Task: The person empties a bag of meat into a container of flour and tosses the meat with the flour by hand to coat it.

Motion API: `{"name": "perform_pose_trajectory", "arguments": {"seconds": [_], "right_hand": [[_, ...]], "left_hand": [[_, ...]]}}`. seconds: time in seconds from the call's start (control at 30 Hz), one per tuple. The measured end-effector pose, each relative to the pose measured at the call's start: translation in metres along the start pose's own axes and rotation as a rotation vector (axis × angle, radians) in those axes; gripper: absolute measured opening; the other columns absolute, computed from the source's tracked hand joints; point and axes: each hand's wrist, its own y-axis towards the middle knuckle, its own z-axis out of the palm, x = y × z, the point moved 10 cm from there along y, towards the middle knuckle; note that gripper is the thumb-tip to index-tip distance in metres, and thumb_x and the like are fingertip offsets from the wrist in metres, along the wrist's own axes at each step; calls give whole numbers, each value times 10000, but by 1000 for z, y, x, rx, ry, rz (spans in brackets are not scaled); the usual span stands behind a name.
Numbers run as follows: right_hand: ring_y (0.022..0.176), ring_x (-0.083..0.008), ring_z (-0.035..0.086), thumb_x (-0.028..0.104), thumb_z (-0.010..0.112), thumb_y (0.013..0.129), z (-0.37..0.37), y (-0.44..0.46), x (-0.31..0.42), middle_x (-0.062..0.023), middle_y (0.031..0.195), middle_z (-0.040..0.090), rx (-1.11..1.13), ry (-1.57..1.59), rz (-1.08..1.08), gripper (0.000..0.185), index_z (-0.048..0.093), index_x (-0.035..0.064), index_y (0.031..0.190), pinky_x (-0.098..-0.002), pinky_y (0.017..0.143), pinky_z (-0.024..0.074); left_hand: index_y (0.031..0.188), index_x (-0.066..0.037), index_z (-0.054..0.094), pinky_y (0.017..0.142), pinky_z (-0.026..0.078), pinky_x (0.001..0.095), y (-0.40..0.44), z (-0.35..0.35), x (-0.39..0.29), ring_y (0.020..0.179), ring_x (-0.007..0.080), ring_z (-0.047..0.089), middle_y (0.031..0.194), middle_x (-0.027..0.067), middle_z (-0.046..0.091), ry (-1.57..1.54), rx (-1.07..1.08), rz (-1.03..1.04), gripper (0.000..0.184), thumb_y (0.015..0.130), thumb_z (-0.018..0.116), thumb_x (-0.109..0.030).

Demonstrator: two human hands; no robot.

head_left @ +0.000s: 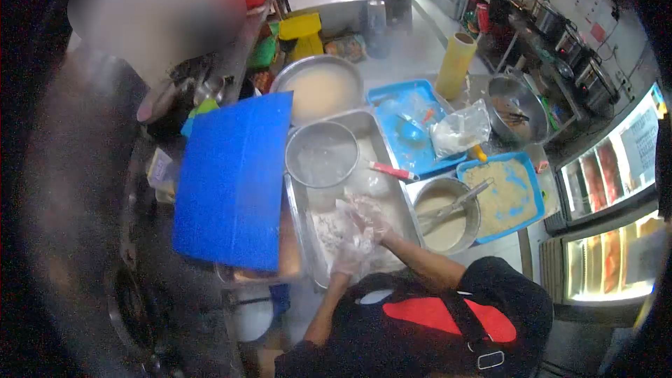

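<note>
Both of my hands wear clear plastic gloves and are low in a long metal tray (302, 227) that holds white flour (327, 232). My left hand (348, 257) is at the near end of the tray, close against the right one. My right hand (369, 224) reaches in from the right, beside pale, flour-covered lumps (367, 204). Blur and the crinkled gloves hide the fingers of both hands, so I cannot make out a grip. A round sieve (322, 155) rests across the tray's far part, and a red-handled tool (392, 170) lies over its right rim.
A blue board (234, 182) stands left of the tray. Right are a batter bowl with a whisk (455, 206) and a blue tray of crumbs (500, 192). Beyond are a bowl of pale liquid (318, 91), a blue tray (402, 94) and a yellowish roll (456, 63).
</note>
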Motion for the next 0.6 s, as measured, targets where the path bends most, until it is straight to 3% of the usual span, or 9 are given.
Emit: {"name": "perform_pose_trajectory", "arguments": {"seconds": [0.03,0.1,0.17,0.2,0.33,0.4,0.47,0.53,0.6], "right_hand": [[1103,-273,348,250,410,804,3,6,-22,-146,1200,366,42,146,50,374,416,114,1152,-400,930,239],[1127,-267,324,256,400,811,10,6,-32,-135,1204,370,125,-309,117,365,422,139,1156,-428,947,195],[1156,-264,285,314,408,799,15,15,-20,-134,1216,359,247,-994,62,412,385,157,1179,-438,968,129],[1165,-273,267,337,414,789,21,17,-20,-142,1226,344,297,-1079,29,439,361,174,1194,-439,978,94],[1097,-270,351,313,424,772,14,44,-106,-145,1121,421,58,-1240,55,435,348,222,1191,-446,940,207],[1013,-269,437,283,402,774,23,31,-129,-153,1003,500,147,-1213,89,437,346,164,1190,-420,904,262],[934,-270,498,238,378,776,28,7,-81,-175,981,514,325,-1199,351,411,379,113,1167,-387,821,369],[826,-281,542,224,419,746,27,-8,-144,-173,904,543,259,-1025,-179,367,470,66,1073,-356,689,438],[752,-264,541,193,489,704,22,-27,-108,-162,834,557,412,-1010,277,309,513,34,968,-357,661,434]], "left_hand": [[937,-28,533,686,411,363,2,6,1,789,269,521,865,150,563,27,29,31,411,713,508,-372],[939,-36,532,670,413,363,2,16,6,766,270,520,857,145,563,60,95,81,423,714,504,-393],[941,-43,530,653,415,364,-3,19,4,744,270,520,850,140,563,49,143,89,435,714,499,-414],[942,-47,529,645,415,364,-6,17,1,732,271,520,846,138,563,32,162,87,442,714,497,-424],[946,-63,526,612,419,366,-12,-6,-5,687,272,518,831,128,564,-12,139,122,466,714,487,-466],[997,-71,514,648,430,338,-9,-7,6,703,240,530,885,112,563,367,-194,670,373,778,446,-364],[892,-39,565,668,433,318,2,-25,25,705,221,540,828,95,579,333,-257,532,348,760,475,-348],[835,-36,582,657,437,326,65,5,87,702,244,546,808,121,578,247,-79,288,344,743,485,-353],[782,-28,589,652,439,337,109,21,114,708,273,550,792,157,576,493,45,247,351,729,490,-360]]}}
